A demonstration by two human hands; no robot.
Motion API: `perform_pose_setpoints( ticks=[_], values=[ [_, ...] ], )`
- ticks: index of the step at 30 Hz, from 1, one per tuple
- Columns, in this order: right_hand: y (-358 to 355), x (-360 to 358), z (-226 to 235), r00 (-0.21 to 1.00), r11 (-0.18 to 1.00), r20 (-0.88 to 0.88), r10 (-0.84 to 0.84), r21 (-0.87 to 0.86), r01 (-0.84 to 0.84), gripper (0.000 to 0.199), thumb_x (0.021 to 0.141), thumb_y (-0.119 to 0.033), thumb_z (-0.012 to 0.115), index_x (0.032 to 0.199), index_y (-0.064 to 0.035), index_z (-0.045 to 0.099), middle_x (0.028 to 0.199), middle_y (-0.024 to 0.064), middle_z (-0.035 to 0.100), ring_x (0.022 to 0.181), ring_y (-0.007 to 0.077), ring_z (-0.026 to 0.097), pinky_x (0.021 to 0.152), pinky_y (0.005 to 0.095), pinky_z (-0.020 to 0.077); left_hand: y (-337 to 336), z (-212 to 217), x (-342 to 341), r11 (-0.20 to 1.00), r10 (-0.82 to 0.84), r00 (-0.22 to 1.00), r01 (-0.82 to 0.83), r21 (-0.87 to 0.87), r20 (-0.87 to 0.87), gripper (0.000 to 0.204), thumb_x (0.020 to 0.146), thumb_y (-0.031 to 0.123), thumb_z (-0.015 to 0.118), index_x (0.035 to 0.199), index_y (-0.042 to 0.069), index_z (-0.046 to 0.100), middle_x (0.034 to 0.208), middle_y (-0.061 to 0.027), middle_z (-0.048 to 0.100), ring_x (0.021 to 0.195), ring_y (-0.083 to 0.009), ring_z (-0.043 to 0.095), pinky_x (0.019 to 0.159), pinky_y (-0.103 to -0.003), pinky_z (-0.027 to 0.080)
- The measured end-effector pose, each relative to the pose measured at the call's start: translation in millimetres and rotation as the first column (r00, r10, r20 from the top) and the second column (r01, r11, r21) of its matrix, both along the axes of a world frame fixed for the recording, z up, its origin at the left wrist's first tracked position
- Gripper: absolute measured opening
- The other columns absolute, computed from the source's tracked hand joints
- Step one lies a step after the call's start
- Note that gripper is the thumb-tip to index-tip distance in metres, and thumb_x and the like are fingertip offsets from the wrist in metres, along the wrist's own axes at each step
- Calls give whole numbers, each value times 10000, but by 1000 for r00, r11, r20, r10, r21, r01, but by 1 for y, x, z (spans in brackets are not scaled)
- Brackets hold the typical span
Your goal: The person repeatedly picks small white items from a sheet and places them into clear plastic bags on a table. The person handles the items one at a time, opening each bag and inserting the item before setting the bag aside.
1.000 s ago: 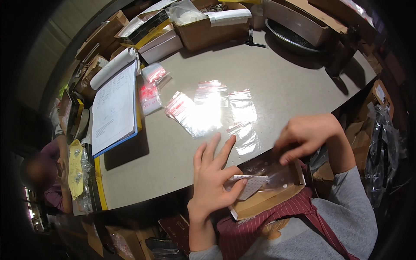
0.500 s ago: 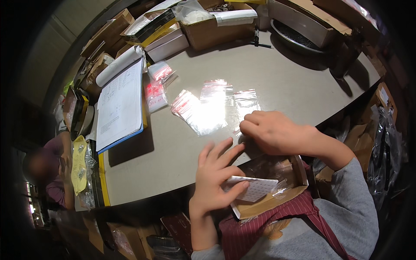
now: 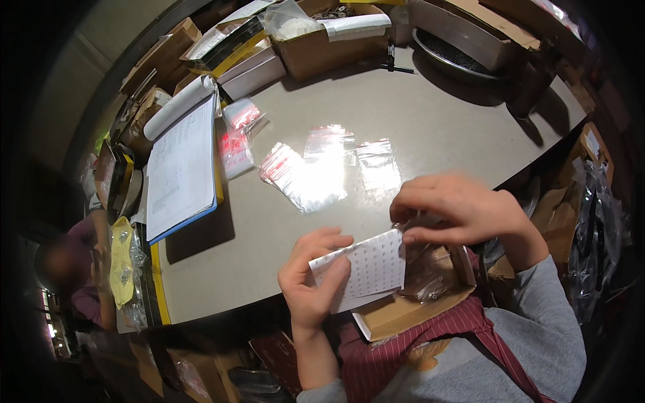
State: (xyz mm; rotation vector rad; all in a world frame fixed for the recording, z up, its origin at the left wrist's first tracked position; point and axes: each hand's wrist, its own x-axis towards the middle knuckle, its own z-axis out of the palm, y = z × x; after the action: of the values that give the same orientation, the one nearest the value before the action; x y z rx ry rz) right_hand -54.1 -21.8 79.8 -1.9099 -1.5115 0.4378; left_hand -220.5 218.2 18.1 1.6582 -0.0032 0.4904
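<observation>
My left hand [image 3: 312,275] grips a white sticker sheet [image 3: 373,269] printed with rows of small marks, its thumb across the front. At the sheet's upper right corner is my right hand [image 3: 450,209], slightly blurred, its curled fingers and thumb closed at that edge. Whether a single sticker is between those fingers cannot be made out. Beneath both hands, at my lap, an open cardboard box [image 3: 393,316] contains clear plastic bags [image 3: 430,279] with small pieces. Beyond my hands, clear zip bags [image 3: 379,168] lie on the table, beside a fanned pile of red-edged zip bags [image 3: 285,168].
A blue clipboard with papers [image 3: 178,174] leans at the left, near more red-marked bags [image 3: 236,151]. Cardboard boxes [image 3: 329,50], a black pen [image 3: 398,68] and a round metal pan [image 3: 450,60] line the far side. Another person [image 3: 84,269] sits at far left.
My left hand has raised and turned the sticker sheet to face up. My right hand has come back from the zip bags on the table to the sheet's corner.
</observation>
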Motion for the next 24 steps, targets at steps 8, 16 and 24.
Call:
perform_pose_setpoints(
  ticks=[8, 16, 24],
  values=[
    [8, -16, -28, 986, 980, 88, -143, 150, 129, 366, 840, -61, 715, 1177, -27, 577, 999, 182, 632, 934, 407, 659, 812, 475, 545, -7, 3, -3, 994, 94, 992, -99, -55, -89, 186, 884, 37, 733, 1049, -40, 771, 1131, -177, 745, 1155, -290, 673, 1022, -394, 495],
    [13, -26, -49, 928, 913, 272, -256, 385, 139, 354, 800, -18, 729, 1146, -52, 662, 967, 110, 660, 764, 311, 676, 648, 389, 557, -7, 2, -4, 975, 100, 985, -125, -185, -139, 215, 932, 71, 730, 1104, -57, 747, 1210, -191, 730, 1071, -205, 682, 967, -327, 512],
    [11, -21, -49, 857, 892, 446, -257, 450, 33, 265, 771, -26, 742, 1031, -40, 692, 949, 93, 683, 681, 249, 682, 556, 357, 538, -6, -2, -3, 947, 92, 989, -122, -298, -114, 230, 946, 66, 731, 1128, -75, 726, 1193, -176, 734, 1030, -171, 677, 925, -299, 514]
  ],
)
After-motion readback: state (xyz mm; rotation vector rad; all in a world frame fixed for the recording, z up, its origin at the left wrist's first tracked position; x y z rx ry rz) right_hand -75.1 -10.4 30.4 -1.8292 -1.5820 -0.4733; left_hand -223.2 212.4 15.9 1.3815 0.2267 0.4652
